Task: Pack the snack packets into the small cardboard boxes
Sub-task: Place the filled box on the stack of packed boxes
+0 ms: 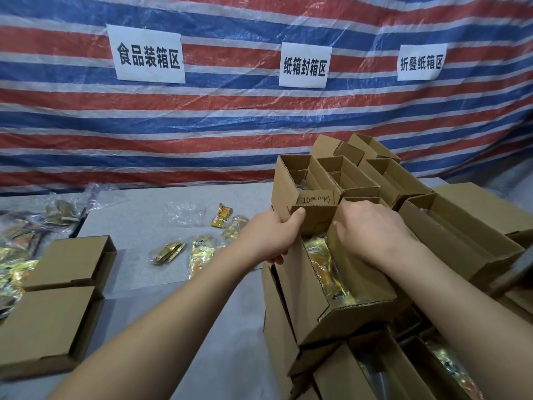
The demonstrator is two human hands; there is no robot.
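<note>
Loose packets (199, 255) lie left of stacked boxes (346, 284).

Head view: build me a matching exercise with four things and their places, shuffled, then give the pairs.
Things:
1. left hand
2. right hand
3. orange snack packet
4. closed boxes

Places:
A. lying loose on the grey table
B. stacked at the table's left edge
C. gripping the filled box at its left wall
D. fingers on the box's right flap

Pairs: 1-C, 2-D, 3-A, 4-B

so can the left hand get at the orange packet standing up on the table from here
Probably yes: the orange packet stands in the open beyond the left hand, nothing between, but that hand grips the box and must let go.
</note>
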